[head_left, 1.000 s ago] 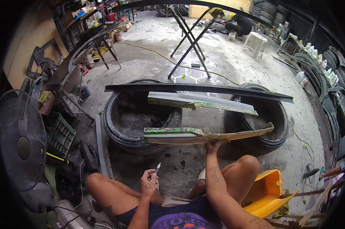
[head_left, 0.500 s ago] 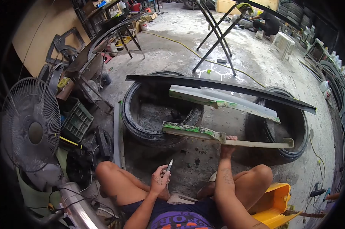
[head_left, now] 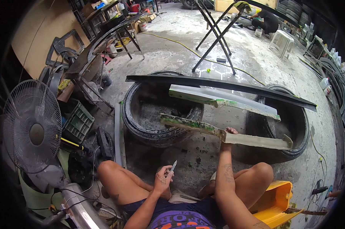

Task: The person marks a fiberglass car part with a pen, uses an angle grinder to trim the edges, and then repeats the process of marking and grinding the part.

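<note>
The right hand is clenched on the near edge of a long pale panel, fingers curled over its top, just to the right of the left tyre. The panel's green-smeared end lies on that tyre's near rim. The rest of it stretches away to the right and ends on the other tyre, so the panel bridges the 2 tyres, tilted a little.

The left hand grasps a small blade, tip pointing up. It is held in front of the left tyre on the person's side, beside the bent left leg and apart from the panel.

Over the middle of the left tyre lies 1 more panel, grey with a green patch. Over the tyre's far rim runs a long black strip. Both also reach across to the right.

Left of the left tyre a green crate sits near it, with a standing fan further out the same way.

Well beyond the tyre stands a folding stand, and past that another person crouches on the floor
</note>
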### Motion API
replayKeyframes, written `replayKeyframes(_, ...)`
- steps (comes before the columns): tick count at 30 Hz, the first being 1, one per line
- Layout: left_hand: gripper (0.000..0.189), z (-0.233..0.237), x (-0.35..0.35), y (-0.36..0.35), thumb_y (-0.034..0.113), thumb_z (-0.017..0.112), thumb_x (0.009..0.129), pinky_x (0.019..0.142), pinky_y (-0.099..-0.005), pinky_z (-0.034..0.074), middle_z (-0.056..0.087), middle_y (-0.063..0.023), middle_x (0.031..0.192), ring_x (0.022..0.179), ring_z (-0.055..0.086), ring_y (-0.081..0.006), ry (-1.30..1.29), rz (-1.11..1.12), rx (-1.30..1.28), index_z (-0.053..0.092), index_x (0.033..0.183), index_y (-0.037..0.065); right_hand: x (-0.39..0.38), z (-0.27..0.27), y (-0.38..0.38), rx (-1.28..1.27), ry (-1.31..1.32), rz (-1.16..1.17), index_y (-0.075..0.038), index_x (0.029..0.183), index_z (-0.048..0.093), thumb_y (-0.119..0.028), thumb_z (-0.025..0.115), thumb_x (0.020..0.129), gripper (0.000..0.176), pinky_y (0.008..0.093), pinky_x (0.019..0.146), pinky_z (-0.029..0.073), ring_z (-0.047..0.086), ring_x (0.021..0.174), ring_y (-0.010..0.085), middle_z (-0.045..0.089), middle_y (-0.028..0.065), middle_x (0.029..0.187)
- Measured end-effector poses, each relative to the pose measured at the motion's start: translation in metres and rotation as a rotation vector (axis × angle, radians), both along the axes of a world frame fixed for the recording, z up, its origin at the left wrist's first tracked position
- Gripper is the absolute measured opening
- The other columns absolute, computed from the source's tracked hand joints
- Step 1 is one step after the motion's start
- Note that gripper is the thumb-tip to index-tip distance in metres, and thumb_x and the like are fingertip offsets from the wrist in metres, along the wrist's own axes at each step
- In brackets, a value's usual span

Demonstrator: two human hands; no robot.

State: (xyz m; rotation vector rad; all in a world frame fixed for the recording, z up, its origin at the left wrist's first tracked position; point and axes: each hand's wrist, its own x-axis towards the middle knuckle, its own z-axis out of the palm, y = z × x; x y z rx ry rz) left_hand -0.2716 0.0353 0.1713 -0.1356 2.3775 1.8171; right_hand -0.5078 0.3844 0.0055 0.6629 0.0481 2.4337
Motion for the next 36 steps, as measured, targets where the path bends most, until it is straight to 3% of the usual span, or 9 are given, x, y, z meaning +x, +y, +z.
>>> replayKeyframes(5,0.027,-0.004,0.002,-0.003,0.007,0.059,0.092,0.056,-0.0235,0.049,0.063,-0.0064,0.078,0.059,0.059,-0.0095,0.039,0.01,0.022,0.057,0.118,-0.002,0.006,-0.003,-0.004,-0.092,-0.08,0.147,-0.009,0.093,0.064,-0.025,0.049,0.094,0.023,0.0501,0.098,0.043,0.061,0.098,0.0263,0.065,0.006,0.091)
replayKeyframes(7,0.026,-0.002,0.001,-0.003,0.007,0.058,0.092,0.056,-0.0233,0.049,0.063,-0.0065,0.078,0.06,0.06,-0.0093,0.007,0.006,0.011,0.057,0.117,-0.002,0.018,0.008,-0.011,-0.1,0.043,0.305,-0.01,0.106,0.064,-0.029,0.042,0.098,0.03,0.0564,0.111,0.03,0.056,0.116,0.0267,0.062,0.0058,0.102)
replayKeyframes(13,0.026,0.002,0.0,-0.003,0.007,0.057,0.093,0.056,-0.0231,0.05,0.064,-0.0068,0.079,0.061,0.06,-0.0089,-0.016,0.014,0.006,0.056,0.117,-0.004,0.023,0.003,-0.021,-0.06,0.006,0.232,-0.013,0.121,0.062,-0.031,0.038,0.099,0.037,0.0557,0.115,0.023,0.053,0.124,0.028,0.062,0.0058,0.112)
replayKeyframes(15,0.028,0.004,0.002,-0.003,0.006,0.057,0.093,0.057,-0.0226,0.05,0.064,-0.0066,0.08,0.062,0.06,-0.0087,0.003,0.015,-0.001,0.056,0.119,-0.004,0.026,-0.009,-0.019,0.045,-0.051,0.098,-0.01,0.134,0.053,-0.035,0.034,0.1,0.045,0.0567,0.112,0.03,0.049,0.128,0.0304,0.057,0.0078,0.129)
replayKeyframes(20,0.032,0.02,0.004,-0.004,0.007,0.058,0.093,0.058,-0.0225,0.05,0.064,-0.0068,0.081,0.063,0.061,-0.0087,0.015,0.04,0.04,0.056,0.123,-0.003,0.034,-0.004,-0.02,-0.042,-0.136,0.122,-0.01,0.135,0.051,-0.038,0.036,0.1,0.047,0.0557,0.112,0.032,0.049,0.128,0.0306,0.055,0.0076,0.133)
replayKeyframes(28,0.029,0.131,0.013,-0.05,0.011,0.06,0.095,0.074,-0.0245,0.05,0.064,-0.0051,0.091,0.078,0.06,-0.0102,0.068,0.2,0.349,0.059,0.121,-0.003,0.055,-0.008,0.013,-0.284,-1.033,0.329,-0.011,0.137,0.049,-0.042,0.039,0.099,0.05,0.054,0.111,0.034,0.048,0.129,0.031,0.05,0.0073,0.139)
replayKeyframes(31,0.024,0.186,0.039,-0.107,0.01,0.059,0.096,0.075,-0.0248,0.051,0.064,-0.0041,0.089,0.079,0.062,-0.0095,0.276,0.37,0.164,0.058,0.116,-0.003,0.059,-0.013,0.027,-0.334,-1.367,0.369,-0.011,0.138,0.048,-0.043,0.04,0.099,0.051,0.0534,0.111,0.034,0.048,0.129,0.0311,0.049,0.0072,0.141)
replayKeyframes(35,0.017,0.152,0.1,-0.189,0.014,0.063,0.094,0.075,-0.0255,0.051,0.064,-0.0048,0.086,0.078,0.064,-0.0116,0.256,0.679,0.06,0.057,0.101,0.0,0.082,-0.021,0.009,-0.331,-1.557,0.378,-0.011,0.139,0.047,-0.045,0.041,0.099,0.053,0.0528,0.111,0.035,0.047,0.129,0.0313,0.047,0.007,0.144)
replayKeyframes(36,0.015,0.116,0.12,-0.209,0.016,0.061,0.095,0.073,-0.0261,0.051,0.065,-0.0037,0.084,0.075,0.063,-0.0116,0.194,0.715,-0.038,0.057,0.101,0.002,0.094,-0.023,0.002,0.103,-1.638,0.468,-0.013,0.141,0.046,-0.044,0.039,0.099,0.053,0.0508,0.109,0.036,0.047,0.13,0.0317,0.047,0.0084,0.144)
